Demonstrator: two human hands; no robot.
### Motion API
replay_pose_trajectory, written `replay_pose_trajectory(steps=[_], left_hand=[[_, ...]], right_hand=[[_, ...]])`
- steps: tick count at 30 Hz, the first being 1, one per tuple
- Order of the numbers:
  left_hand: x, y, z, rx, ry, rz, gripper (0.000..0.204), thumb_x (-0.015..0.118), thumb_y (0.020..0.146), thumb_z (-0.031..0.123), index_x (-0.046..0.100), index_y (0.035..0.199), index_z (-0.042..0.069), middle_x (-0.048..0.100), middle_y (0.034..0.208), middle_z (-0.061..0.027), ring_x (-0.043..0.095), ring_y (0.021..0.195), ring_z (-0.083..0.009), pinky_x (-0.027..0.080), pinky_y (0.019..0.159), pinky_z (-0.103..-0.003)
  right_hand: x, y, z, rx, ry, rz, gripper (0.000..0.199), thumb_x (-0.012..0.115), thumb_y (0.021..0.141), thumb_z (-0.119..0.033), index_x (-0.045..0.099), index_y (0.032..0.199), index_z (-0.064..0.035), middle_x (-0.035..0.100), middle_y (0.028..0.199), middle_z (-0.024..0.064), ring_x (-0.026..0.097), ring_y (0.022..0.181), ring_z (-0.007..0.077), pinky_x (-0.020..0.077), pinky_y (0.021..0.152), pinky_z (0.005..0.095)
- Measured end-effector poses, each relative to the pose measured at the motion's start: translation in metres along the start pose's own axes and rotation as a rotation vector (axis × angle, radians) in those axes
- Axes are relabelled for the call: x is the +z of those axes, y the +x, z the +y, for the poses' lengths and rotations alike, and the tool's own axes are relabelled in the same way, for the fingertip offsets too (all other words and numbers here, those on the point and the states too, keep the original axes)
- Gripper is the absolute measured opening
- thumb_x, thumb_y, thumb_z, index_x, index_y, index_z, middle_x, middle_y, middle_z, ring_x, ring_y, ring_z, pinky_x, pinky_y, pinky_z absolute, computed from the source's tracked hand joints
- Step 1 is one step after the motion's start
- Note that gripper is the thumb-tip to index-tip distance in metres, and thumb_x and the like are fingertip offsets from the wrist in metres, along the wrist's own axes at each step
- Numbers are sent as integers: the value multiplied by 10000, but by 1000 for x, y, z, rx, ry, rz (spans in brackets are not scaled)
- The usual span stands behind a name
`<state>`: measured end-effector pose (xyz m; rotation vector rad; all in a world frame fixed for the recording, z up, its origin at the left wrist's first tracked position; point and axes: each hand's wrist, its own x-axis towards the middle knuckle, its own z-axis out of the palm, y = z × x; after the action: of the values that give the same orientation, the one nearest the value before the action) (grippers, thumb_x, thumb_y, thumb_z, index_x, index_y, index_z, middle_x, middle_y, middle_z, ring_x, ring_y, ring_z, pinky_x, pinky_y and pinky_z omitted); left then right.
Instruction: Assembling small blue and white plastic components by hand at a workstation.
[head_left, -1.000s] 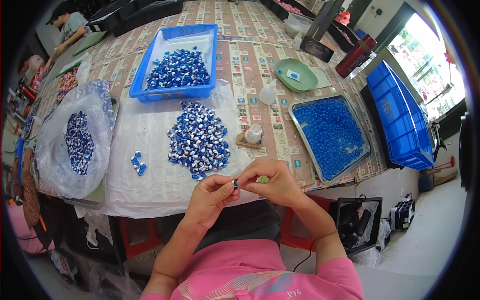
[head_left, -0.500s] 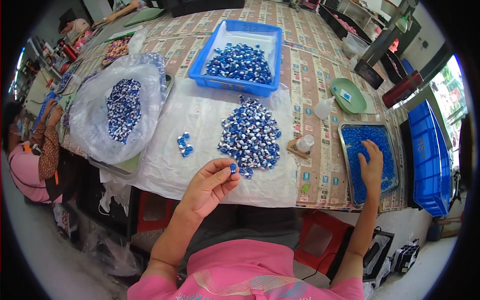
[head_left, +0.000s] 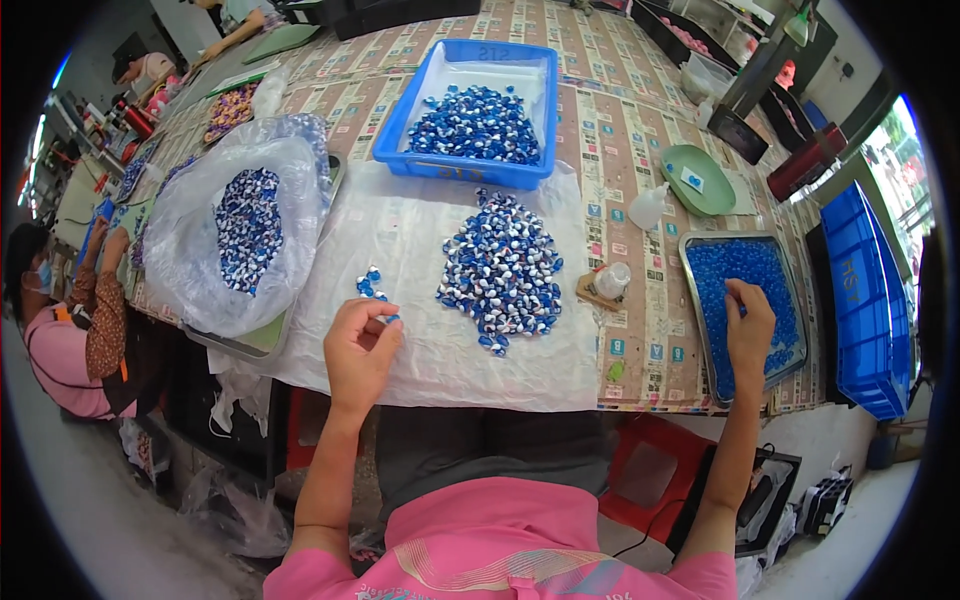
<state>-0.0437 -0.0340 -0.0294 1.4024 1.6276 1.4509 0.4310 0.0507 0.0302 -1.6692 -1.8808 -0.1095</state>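
Head view: the hands have split apart. A second ago both met at the near table edge over one small blue-and-white piece; half a second ago the left hand alone pinched it while the right reached out to the side. Now the left hand (head_left: 360, 345) is down on the clear sheet (head_left: 400, 250), fingers curled, tips just beside a little cluster of pieces (head_left: 372, 288) lying just beyond them. Whether it has let the piece go or grips one, I cannot tell; a speck of blue shows at the fingertips. I judge that one piece has just been finished and set with the cluster.

The right hand (head_left: 748, 325) is out in the metal tray (head_left: 695, 300), fingers bent down into the blue beads (head_left: 745, 275), picking; what it holds is hidden. That looks like a fetch for the next piece.

Between the hands lies the big heap (head_left: 502, 270) of blue-and-white pieces. Beyond it sits a blue bin (head_left: 400, 135) with more. Beyond the left hand and further left, an open plastic bag (head_left: 200, 240) holds another lot. Near the right hand stand a small bottle (head_left: 612, 280) and a green dish (head_left: 700, 180); a blue crate (head_left: 865, 300) is further right.

The surface is a long table (head_left: 620, 150) with a patterned cover, in a busy workroom. Another person (head_left: 60, 330) sits at far left.
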Motion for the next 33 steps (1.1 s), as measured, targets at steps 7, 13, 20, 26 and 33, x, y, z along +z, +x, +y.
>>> replay_pose_trajectory(steps=[7, 13, 20, 26, 33], left_hand=[[36, -3, 13, 330, 307, 107, 197, 631, 822, -93, 668, 988, 7, 588, 1033, -94, 597, 740, -157, 485, 603, -238], [87, -29, 39, 315, 160, -199, 177, 659, 806, -80, 685, 957, 9, 595, 944, -88, 593, 778, -177, 475, 612, -245], [106, -28, 41, 416, 286, -336, 164, 688, 787, -39, 669, 947, -5, 593, 931, -117, 605, 818, -245, 485, 686, -307], [109, -32, 42, 396, 286, -324, 136, 675, 785, -46, 649, 912, -6, 592, 925, -120, 609, 810, -252, 489, 678, -311], [103, -33, 45, 395, 329, -312, 134, 676, 770, -54, 636, 888, -4, 601, 905, -118, 615, 795, -256, 500, 687, -315]], right_hand=[[-13, -13, 16, -16, -33, -33, 172, 647, 835, 21, 688, 995, -29, 671, 972, 108, 655, 869, 239, 508, 717, 308], [-19, -12, 37, 51, 27, 7, 160, 659, 819, 6, 698, 970, -31, 678, 941, 105, 658, 855, 247, 511, 694, 314], [-21, -11, 56, 26, -61, -53, 159, 665, 798, 8, 693, 949, -33, 677, 942, 123, 642, 895, 303, 505, 798, 368], [-7, 7, 64, 7, -83, -54, 170, 678, 781, -1, 696, 945, -43, 673, 956, 116, 629, 885, 312, 503, 807, 377], [-7, 7, 61, 118, -93, -192, 164, 681, 789, -32, 695, 952, -52, 641, 942, 112, 610, 881, 299, 497, 783, 387]])
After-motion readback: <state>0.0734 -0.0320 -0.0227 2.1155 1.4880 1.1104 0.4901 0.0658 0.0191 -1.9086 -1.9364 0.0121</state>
